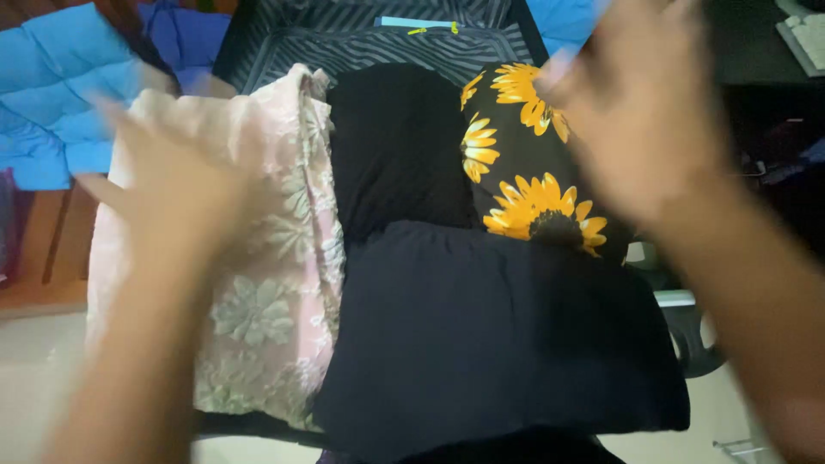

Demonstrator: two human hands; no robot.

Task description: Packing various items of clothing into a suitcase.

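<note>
Two hands hover with fingers spread: left hand [176, 185] over the pink floral lace cloth [266, 266], right hand [640, 107] over the black sunflower-print fabric [528, 172]; between them lies folded dark navy cloth [490, 335].

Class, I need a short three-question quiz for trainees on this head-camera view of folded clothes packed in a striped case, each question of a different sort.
1. True or false: the left hand is above the pink floral fabric.
2. Which garment lies nearest the right hand? A) sunflower-print garment B) blue quilted cloth C) pink floral fabric
3. Fill in: the lining of the case is ______.

Key: 1. True, though motion blur hides whether it touches. 2. A. 3. Striped; both hands are open and hold nothing.
</note>
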